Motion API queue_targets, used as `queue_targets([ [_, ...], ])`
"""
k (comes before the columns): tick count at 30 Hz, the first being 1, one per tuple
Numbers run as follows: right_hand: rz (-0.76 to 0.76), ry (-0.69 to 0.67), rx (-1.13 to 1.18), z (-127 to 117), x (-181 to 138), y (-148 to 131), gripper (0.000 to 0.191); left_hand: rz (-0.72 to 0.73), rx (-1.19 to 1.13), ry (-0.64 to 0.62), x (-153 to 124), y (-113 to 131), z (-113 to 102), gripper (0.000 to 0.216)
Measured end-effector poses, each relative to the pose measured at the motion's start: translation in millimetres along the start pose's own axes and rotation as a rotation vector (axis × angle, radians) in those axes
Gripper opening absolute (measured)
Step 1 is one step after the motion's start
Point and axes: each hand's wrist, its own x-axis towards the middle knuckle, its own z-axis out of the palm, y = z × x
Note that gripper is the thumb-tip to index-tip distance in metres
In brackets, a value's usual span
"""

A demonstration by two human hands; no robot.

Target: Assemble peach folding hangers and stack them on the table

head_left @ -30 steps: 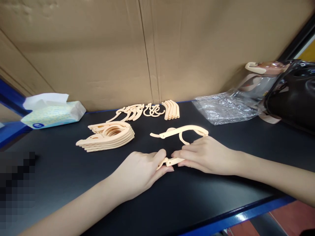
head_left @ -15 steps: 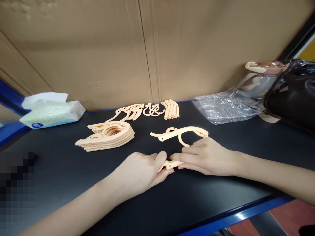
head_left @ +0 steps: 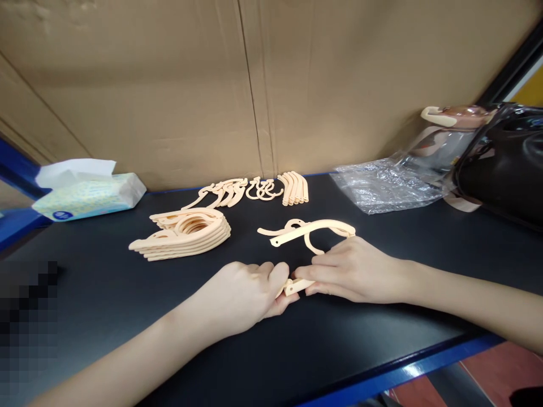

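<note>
My left hand (head_left: 244, 297) is closed, pinching a small cream plastic piece between thumb and fingers; most of it is hidden. From the other side, my right hand (head_left: 352, 272) grips a cream hanger arm (head_left: 299, 286), whose end with a round hole meets the left hand's piece. Whether the two are joined I cannot tell. Just beyond my right knuckles lie another curved hanger arm (head_left: 314, 228) and a hook-shaped part (head_left: 313, 244), partly overlapping. Farther left, folded plastic hangers (head_left: 186, 240) sit in a neat stack.
Along the cardboard wall (head_left: 169, 90) lie loose hanger parts (head_left: 229, 192), several hooks (head_left: 263, 189) and a row of curved arms (head_left: 294, 188). A tissue pack (head_left: 91, 195) stands left. Clear plastic wrap (head_left: 386, 183), a bottle (head_left: 445, 138) and a black bag (head_left: 504, 164) occupy the right.
The curved arm beyond my right hand has tilted slightly, its left end lower and nearer me. My left thumb has edged right, and the hands still meet at the same piece.
</note>
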Motion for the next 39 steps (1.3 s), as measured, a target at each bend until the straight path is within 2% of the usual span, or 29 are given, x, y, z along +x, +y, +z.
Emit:
queue_targets([
  [11,0.082,-0.100,0.156,-4.2,-0.2,-3.6,0.034,0.021,0.198,0.031,-0.8,0.2,-2.3,0.021],
  [19,0.124,-0.094,0.214,-6.9,1.8,-2.2,0.034,0.026,0.260,0.086,0.9,0.8,-5.8,0.025],
  [27,0.107,-0.083,0.160,-4.9,1.6,-2.4,0.036,0.055,0.268,0.139,-0.2,-0.8,-6.5,0.025],
  [39,0.110,-0.078,0.116,-2.3,1.0,-2.0,0.037,0.030,0.173,0.102,1.2,0.2,-6.6,0.028],
])
